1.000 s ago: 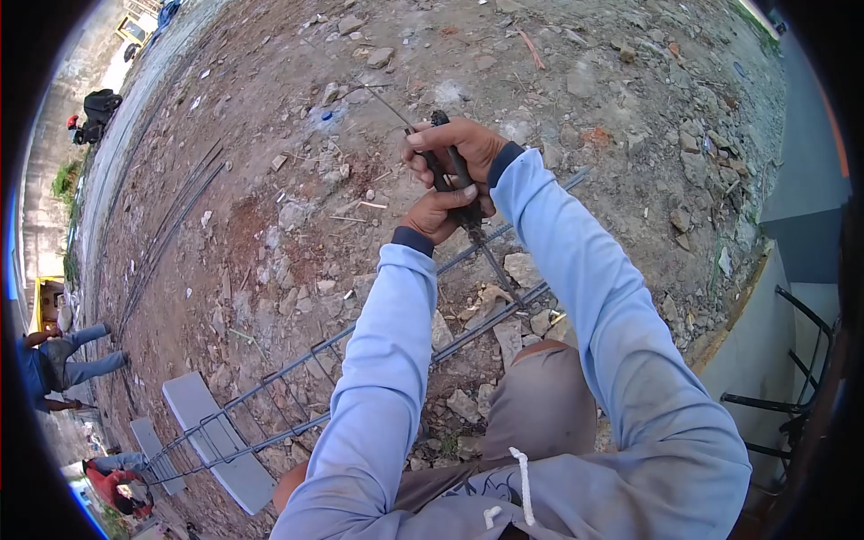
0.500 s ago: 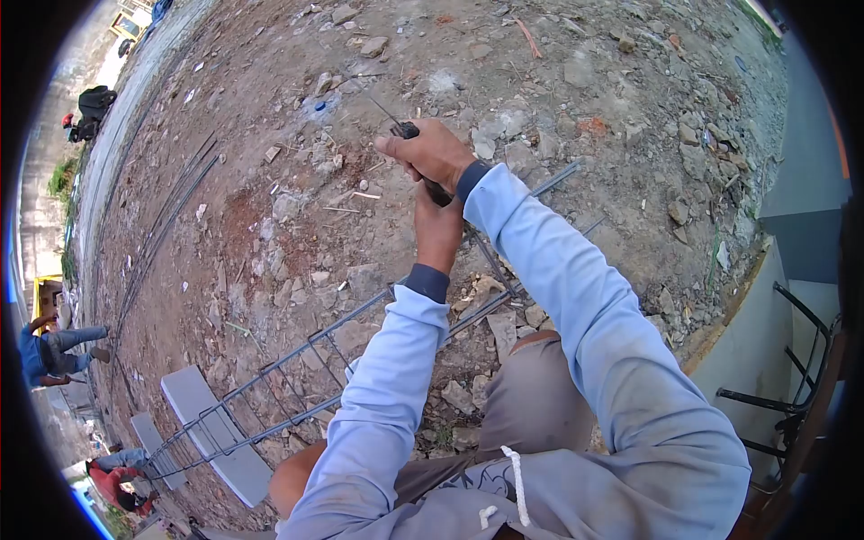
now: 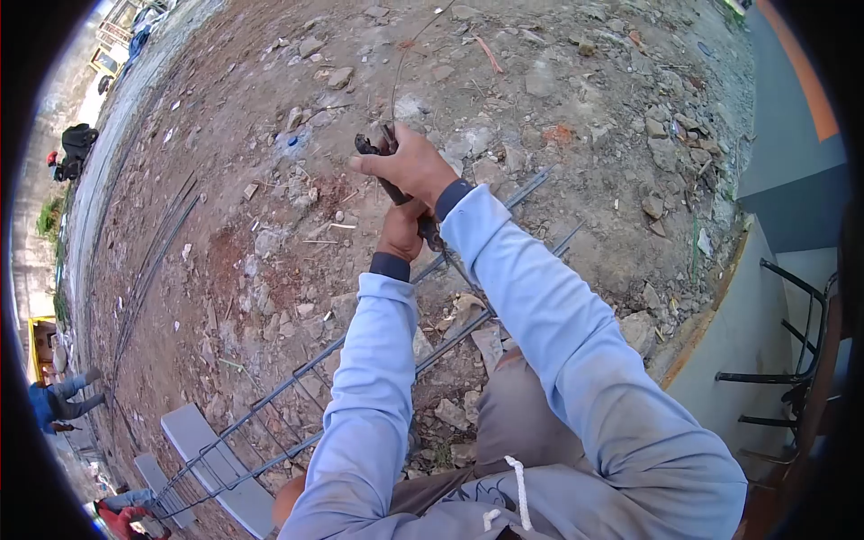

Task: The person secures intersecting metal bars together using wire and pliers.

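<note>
My right hand (image 3: 416, 166) is closed round a dark pincer-like tool (image 3: 393, 191), whose dark ends stick out past the thumb. Just below it, my left hand (image 3: 399, 234) is closed at the lower part of the dark tool; its fingers are partly hidden. A thin wire (image 3: 396, 76) runs up from beside my right hand and curves over the ground. Beneath my forearms lies a long rebar cage (image 3: 301, 371) of straight bars and square stirrups, partly hidden by my sleeves.
Grey blocks (image 3: 200, 434) lie under the cage's lower left end. Loose long bars (image 3: 148, 261) are on the rubble ground at left. Two people, one in a blue top (image 3: 43, 407), one in red (image 3: 126, 522), are at the left edge. A black metal frame (image 3: 801, 369) stands at right.
Both hands have moved a little left and down with the dark tool. The thin wire now stretches further upward. The view has shifted slightly.
</note>
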{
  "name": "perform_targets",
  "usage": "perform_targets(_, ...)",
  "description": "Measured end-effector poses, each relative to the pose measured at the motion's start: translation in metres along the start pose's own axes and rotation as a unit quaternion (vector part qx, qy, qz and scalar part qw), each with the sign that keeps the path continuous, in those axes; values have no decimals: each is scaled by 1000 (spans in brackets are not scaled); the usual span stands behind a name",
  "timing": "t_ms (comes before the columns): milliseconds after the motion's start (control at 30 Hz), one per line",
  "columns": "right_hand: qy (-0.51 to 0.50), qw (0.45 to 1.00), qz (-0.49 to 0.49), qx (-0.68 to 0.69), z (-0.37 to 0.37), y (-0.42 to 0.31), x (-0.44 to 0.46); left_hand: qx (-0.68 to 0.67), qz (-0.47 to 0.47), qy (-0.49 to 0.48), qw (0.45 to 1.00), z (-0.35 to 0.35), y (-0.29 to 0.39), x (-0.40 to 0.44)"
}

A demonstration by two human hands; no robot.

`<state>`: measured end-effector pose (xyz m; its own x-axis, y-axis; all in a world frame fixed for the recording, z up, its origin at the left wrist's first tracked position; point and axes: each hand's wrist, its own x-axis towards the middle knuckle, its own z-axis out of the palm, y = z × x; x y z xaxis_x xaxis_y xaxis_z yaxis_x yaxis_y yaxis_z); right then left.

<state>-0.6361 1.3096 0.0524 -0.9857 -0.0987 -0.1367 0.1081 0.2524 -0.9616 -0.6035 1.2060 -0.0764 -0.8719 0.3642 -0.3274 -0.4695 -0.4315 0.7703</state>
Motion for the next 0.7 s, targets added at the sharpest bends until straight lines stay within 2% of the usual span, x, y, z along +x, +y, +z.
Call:
perform_targets(33, -76, 993, 20, 85, -12, 6, 8, -35, 21, -38, 998, 19, 10, -7)
perform_targets(67, -152, 973, 39, 170, -21, 11, 16, -2, 13, -45, 999, 25, 14, -8)
perform_targets(167, -269, 886, 36, 376, -32, 36, 32, -40, -20, -126, 991, 24, 14, -3)
perform_targets(267, -347, 841, 56, 412, -35, 39, 38, -62, -44, -192, 978, 26, 17, -1)
perform_targets(333, -351, 821, 105, 439, -31, 36, 36, -83, -73, -232, 966, 23, 18, 1)
perform_targets(467, -285, 864, 116, 399, -18, 41, 46, -136, -85, -217, 963, 16, 15, 5)
perform_targets(567, -212, 918, 115, 316, -3, 39, 41, -25, -55, -51, 997, 0, 1, 6)
perform_targets(600, -179, 937, 113, 277, 2, 40, 39, 9, -34, -38, 999, -15, -5, 6)
perform_targets(633, -157, 964, 106, 189, 8, 40, 39, 14, -2, 7, 1000, -1, -2, -5)
perform_targets(667, -138, 980, 102, 100, 17, 41, 39, 87, 35, 84, 992, 17, 2, -17)
perform_targets(700, -67, 994, 80, 39, 26, 46, 41, 153, 65, 146, 975, 30, -3, -23)
